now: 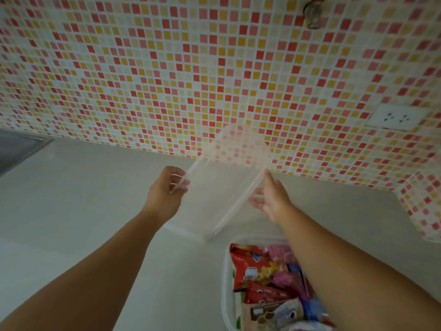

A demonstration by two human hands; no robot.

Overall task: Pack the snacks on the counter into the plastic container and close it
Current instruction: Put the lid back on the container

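Translucent rectangular plastic lid (224, 187) is tilted above the pale worktop (95, 199), its long axis running near-left to far-right, left hand (164, 192) pinching its left edge, right hand (272, 199) spread against its right edge, snack-filled container (225, 283) near-right.

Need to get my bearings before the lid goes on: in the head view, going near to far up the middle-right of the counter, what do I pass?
Container of snack packets → clear lid, tilted, left hand gripping its left edge, right hand open at its right edge → mosaic tiled wall → tap.
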